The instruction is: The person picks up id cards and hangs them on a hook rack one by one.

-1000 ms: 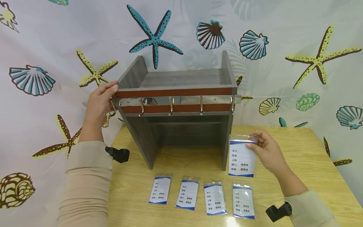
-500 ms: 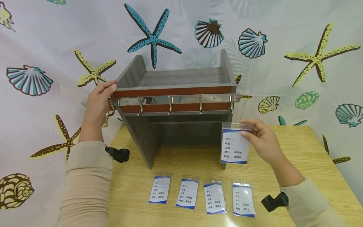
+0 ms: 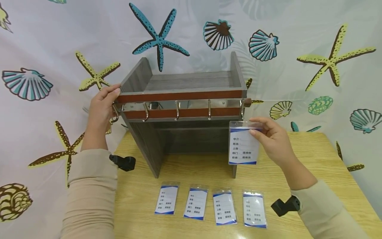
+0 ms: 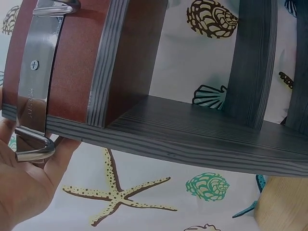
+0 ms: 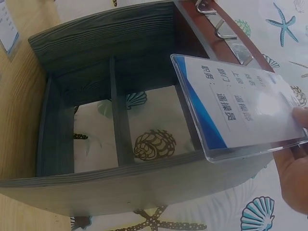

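Observation:
My left hand [image 3: 101, 108] grips the front left corner of a grey wooden rack [image 3: 191, 81], beside the end hook [image 4: 36, 149] in the left wrist view. Across its reddish-brown front runs a metal rail [image 3: 195, 105] with several hooks. In my right hand [image 3: 276, 142] a clear-sleeved name badge [image 3: 243, 146] is pinched by its upper right edge between thumb and fingers. The badge hangs upright in the head view, its slotted top edge a little below the rightmost hook [image 3: 242, 111]. Blue corners and printed text face the right wrist camera on this badge [image 5: 231, 103].
Several similar badges lie in a row on the wood-grain table [image 3: 134, 212], including one at left [image 3: 167, 199] and one at right [image 3: 254, 209]. Behind the rack hangs a white curtain [image 3: 191, 26] printed with starfish and shells.
My right hand has carried the badge up and to the left, from beside the rack's right leg to just under the rightmost hook. My left hand has kept its grip on the rack.

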`<state>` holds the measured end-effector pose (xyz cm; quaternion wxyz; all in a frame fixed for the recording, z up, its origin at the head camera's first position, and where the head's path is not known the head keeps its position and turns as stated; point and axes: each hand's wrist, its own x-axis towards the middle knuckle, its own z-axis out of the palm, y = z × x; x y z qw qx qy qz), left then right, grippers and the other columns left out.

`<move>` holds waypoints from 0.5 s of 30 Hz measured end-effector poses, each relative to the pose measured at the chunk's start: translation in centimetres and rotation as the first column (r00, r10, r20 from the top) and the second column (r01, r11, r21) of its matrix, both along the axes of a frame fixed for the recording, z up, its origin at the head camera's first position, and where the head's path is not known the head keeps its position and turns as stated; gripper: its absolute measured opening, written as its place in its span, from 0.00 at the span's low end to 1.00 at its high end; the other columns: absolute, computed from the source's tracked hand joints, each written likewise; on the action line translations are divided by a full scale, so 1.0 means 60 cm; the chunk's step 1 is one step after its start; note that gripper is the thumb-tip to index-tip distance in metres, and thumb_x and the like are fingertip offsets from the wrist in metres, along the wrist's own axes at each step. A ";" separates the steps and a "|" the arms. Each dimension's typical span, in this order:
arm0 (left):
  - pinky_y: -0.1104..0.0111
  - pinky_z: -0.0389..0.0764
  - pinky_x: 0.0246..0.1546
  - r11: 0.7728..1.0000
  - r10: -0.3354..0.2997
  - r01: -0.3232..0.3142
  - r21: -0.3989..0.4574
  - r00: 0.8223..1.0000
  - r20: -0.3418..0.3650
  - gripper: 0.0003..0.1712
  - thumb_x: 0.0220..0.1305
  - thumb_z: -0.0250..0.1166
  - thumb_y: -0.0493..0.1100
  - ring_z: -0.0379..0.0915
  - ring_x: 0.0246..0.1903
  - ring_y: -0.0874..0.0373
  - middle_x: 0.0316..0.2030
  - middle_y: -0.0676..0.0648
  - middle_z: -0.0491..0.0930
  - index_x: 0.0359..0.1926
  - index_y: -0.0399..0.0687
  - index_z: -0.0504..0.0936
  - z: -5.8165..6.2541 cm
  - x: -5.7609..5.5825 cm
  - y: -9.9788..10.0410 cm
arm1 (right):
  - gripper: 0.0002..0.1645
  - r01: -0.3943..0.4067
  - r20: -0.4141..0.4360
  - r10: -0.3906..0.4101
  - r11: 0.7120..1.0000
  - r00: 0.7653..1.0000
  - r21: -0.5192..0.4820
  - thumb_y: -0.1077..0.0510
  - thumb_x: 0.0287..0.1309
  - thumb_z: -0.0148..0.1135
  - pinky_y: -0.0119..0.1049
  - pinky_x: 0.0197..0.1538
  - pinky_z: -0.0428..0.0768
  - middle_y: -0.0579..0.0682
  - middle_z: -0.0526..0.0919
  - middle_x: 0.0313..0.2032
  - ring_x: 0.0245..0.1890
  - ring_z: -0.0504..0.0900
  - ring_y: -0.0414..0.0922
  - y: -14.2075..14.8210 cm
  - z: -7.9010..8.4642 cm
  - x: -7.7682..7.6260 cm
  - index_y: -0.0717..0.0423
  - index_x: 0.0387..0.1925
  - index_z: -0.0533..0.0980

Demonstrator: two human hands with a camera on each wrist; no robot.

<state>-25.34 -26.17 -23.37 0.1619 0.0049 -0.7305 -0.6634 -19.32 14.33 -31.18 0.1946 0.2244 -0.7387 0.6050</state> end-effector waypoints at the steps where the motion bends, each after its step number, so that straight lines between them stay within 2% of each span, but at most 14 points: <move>1: 0.63 0.69 0.37 1.000 0.001 -0.001 0.001 1.000 0.000 0.24 0.55 0.58 0.53 0.67 0.40 0.58 0.45 0.49 0.67 0.53 0.51 0.73 0.000 0.000 -0.001 | 0.14 -0.006 -0.004 0.006 1.000 1.000 -0.006 0.71 0.52 0.54 0.26 0.33 0.72 0.38 0.76 0.35 0.34 0.74 0.38 -0.002 0.002 -0.001 0.68 0.43 0.70; 6: 0.69 0.71 0.31 1.000 -0.006 0.006 0.009 1.000 -0.011 0.24 0.55 0.59 0.52 0.68 0.37 0.59 0.42 0.49 0.68 0.52 0.50 0.73 -0.001 0.001 -0.001 | 0.14 -0.038 -0.016 0.037 0.998 0.999 -0.040 0.72 0.51 0.54 0.26 0.35 0.72 0.43 0.77 0.38 0.37 0.74 0.38 -0.011 0.008 -0.006 0.67 0.43 0.71; 8: 0.68 0.71 0.32 1.000 -0.011 0.011 0.014 1.000 -0.020 0.24 0.55 0.59 0.52 0.68 0.37 0.59 0.42 0.50 0.68 0.52 0.49 0.73 -0.002 0.000 0.000 | 0.15 -0.040 -0.017 0.039 0.998 0.999 -0.054 0.72 0.51 0.54 0.26 0.35 0.73 0.44 0.77 0.37 0.37 0.74 0.38 -0.014 0.009 -0.008 0.66 0.43 0.72; 15: 0.66 0.70 0.33 1.000 -0.007 0.008 0.018 0.999 -0.037 0.23 0.56 0.58 0.51 0.69 0.36 0.60 0.40 0.50 0.68 0.52 0.49 0.73 -0.001 -0.001 -0.001 | 0.15 -0.014 0.012 0.015 0.998 1.000 -0.064 0.73 0.51 0.53 0.25 0.34 0.72 0.40 0.77 0.33 0.35 0.74 0.37 -0.020 0.016 -0.009 0.66 0.43 0.73</move>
